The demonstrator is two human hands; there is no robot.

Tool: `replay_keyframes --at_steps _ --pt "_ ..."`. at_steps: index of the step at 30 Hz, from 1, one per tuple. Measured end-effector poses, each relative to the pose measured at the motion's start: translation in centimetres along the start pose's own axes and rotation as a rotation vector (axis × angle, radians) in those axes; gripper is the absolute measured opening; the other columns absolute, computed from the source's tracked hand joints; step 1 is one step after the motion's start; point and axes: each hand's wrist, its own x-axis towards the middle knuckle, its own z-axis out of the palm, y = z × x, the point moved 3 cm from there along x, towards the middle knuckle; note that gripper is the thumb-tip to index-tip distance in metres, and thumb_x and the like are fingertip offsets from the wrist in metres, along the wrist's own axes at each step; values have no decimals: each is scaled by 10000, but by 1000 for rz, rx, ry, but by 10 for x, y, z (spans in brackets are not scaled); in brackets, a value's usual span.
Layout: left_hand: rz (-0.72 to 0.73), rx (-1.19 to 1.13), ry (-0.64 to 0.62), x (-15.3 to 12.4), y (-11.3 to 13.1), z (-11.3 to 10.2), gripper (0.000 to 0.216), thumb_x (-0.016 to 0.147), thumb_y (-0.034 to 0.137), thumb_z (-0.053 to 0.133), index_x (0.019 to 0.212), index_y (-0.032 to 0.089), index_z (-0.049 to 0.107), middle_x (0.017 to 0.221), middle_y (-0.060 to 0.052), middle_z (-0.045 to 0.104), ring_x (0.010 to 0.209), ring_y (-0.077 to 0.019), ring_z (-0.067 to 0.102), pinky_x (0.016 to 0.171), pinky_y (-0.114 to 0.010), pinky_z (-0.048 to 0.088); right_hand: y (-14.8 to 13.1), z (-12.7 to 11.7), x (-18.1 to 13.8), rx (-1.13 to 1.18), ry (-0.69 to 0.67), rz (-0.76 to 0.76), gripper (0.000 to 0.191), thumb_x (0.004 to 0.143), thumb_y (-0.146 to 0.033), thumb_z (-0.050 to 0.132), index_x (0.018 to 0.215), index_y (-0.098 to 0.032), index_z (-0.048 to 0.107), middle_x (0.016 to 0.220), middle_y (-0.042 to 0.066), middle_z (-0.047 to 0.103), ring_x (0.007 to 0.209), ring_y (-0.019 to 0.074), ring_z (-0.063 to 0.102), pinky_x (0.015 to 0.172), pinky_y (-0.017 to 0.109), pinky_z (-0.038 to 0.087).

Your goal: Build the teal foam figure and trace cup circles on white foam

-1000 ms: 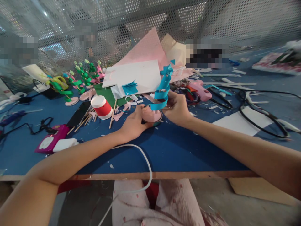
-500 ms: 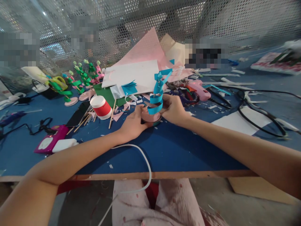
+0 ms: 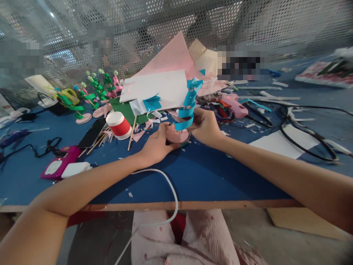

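Note:
A blue paper spiral [image 3: 188,104] winds up a thin stick that rises from a round pink base [image 3: 178,136] on the blue table [image 3: 193,176]. My left hand [image 3: 156,144] is closed around the left side of the pink base and rests on the table. My right hand [image 3: 205,126] is closed on the lower end of the spiral, just right of the base; its fingertips are hidden behind the paper.
A red and white paper cup [image 3: 119,125] lies on its side among wooden sticks. Green spiral figures [image 3: 95,92] stand at the back left. Pink and white sheets [image 3: 165,73], a pink glue gun [image 3: 234,105], black cables [image 3: 306,132] and a magenta device [image 3: 59,166] surround the hands.
The blue spiral leaned left and upright half a second ago, and now tilts back to the right. My right hand shifted slightly with it. My left hand stayed on the base.

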Motion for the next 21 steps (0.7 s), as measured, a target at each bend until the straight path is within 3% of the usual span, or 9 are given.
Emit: replay_keyframes --at_steps 6,10,18,21 --pt "22 -1 15 0 2 -1 546 725 305 650 1165 204 343 1252 -127 556 1198 -287 506 970 -455 411 1 -2 0 -15 42 -28 260 616 -373 736 752 -165 658 720 33 660 688 165 606 652 283 506" --pt "-27 14 8 0 2 -1 551 717 283 654 1163 193 343 1212 -131 574 1137 -285 552 931 -443 437 2 0 0 -38 -30 -9 246 629 -369 721 746 -161 662 668 16 644 652 156 598 626 274 502" --pt "-40 20 4 -1 0 -1 583 718 293 654 1189 179 330 1252 -148 550 1144 -303 550 920 -440 447 3 0 0 -26 -34 -9 235 624 -357 726 733 -157 666 673 17 649 664 162 608 639 278 505" --pt "-24 12 9 -1 1 -1 589 721 288 653 1198 181 324 1279 -147 536 1196 -305 511 956 -451 425 1 -1 0 9 10 -28 231 632 -341 722 760 -157 668 725 27 665 694 164 614 674 287 508"
